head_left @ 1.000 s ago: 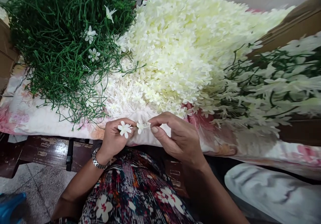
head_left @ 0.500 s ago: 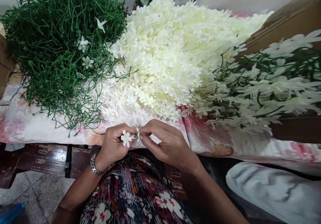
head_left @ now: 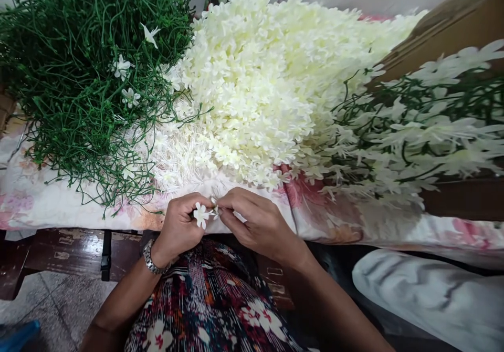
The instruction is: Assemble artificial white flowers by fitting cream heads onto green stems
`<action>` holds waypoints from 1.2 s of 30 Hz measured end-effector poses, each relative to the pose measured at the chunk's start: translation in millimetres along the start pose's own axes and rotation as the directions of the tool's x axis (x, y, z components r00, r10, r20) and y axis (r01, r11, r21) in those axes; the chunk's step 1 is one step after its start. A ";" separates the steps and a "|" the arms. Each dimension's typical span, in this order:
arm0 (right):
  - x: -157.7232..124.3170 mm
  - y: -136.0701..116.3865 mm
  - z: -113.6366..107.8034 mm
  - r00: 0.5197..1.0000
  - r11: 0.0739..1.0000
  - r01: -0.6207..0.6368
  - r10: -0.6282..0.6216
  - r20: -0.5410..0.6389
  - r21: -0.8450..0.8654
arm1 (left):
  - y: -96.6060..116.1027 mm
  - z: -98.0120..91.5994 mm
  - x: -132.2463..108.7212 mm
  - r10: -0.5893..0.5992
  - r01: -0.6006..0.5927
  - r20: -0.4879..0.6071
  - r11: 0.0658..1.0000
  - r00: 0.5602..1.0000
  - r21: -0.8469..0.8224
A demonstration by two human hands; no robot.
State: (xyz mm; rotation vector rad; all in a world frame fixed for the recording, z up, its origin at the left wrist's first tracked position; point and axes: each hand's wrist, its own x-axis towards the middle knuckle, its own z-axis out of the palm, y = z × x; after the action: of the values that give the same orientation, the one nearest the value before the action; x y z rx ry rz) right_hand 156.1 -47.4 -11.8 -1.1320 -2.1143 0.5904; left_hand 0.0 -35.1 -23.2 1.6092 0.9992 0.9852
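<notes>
My left hand [head_left: 181, 226], with a metal watch at the wrist, is closed round a green stem that carries a white flower [head_left: 200, 215]. Close beside it, the thumb and forefinger of my right hand [head_left: 255, 223] pinch a small white blossom [head_left: 214, 207] at the stem. The fingertips of both hands nearly meet, and they hide most of the stem. Beyond my hands lie a heap of green stems [head_left: 86, 79] at the left and a large pile of white blossoms [head_left: 252, 89] in the middle.
Finished-looking sprays of white flowers on green stems [head_left: 425, 131] lie at the right against a cardboard box [head_left: 444, 31]. A floral cloth [head_left: 98, 210] covers the work surface. A person's light-clothed leg [head_left: 425, 294] is at the lower right.
My right fingertips have come slightly closer to my left hand, and the small blossom between them sits nearer the stem. The view has shifted a little.
</notes>
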 end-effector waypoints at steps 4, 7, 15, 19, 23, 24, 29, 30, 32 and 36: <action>-3.0 -1.9 -12.9 0.999 0.996 -0.029 0.032 -0.033 0.090 | 0.2 -3.1 -3.1 -0.192 0.181 -0.047 0.967 0.980 -0.179; -2.2 -5.5 -20.5 0.993 0.997 -0.056 0.060 -0.099 0.046 | 4.1 -3.0 -3.4 -0.326 0.286 -0.061 0.893 0.943 -0.348; -0.3 -12.6 -16.3 0.995 0.998 0.065 -0.064 -0.077 0.005 | 15.1 2.7 -3.5 -0.368 0.412 0.187 0.783 0.911 -0.466; -1.4 -10.5 -41.6 0.979 0.994 0.031 -0.051 -0.199 -0.101 | 16.3 0.4 -2.3 -0.303 0.356 0.187 0.796 0.934 -0.490; -7.0 2.8 -102.4 0.777 0.841 -0.238 -0.134 -0.615 -0.485 | 16.0 -4.5 -3.2 -0.234 0.268 0.130 0.853 0.963 -0.449; -9.7 10.4 -119.5 0.685 0.723 -0.350 -0.236 -0.689 -0.596 | 15.2 -5.6 -4.3 -0.234 0.260 0.112 0.867 0.966 -0.426; -23.3 71.7 -176.7 0.502 0.437 -0.647 -0.373 -0.780 -0.625 | 12.2 -8.5 -10.9 -0.252 0.266 0.086 0.928 0.964 -0.261; -25.0 83.4 -180.4 0.560 0.433 -0.645 -0.293 -0.775 -0.630 | 12.6 -8.7 -11.9 -0.250 0.264 0.090 0.937 0.964 -0.228; -29.1 97.9 -182.6 0.666 0.452 -0.628 -0.110 -0.738 -0.633 | 14.2 -9.2 -13.8 -0.236 0.250 0.096 0.951 0.967 -0.180; -61.9 76.3 -182.2 0.647 0.548 -0.642 0.012 -0.762 -0.536 | 17.5 -12.8 -19.1 -0.182 0.185 0.035 0.971 0.983 -0.151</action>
State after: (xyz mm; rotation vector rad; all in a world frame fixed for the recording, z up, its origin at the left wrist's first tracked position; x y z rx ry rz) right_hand 356.0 -45.4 41.8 -1.9258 -1.3973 -0.6746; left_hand -15.7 -52.5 -6.2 1.3719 1.0130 0.8942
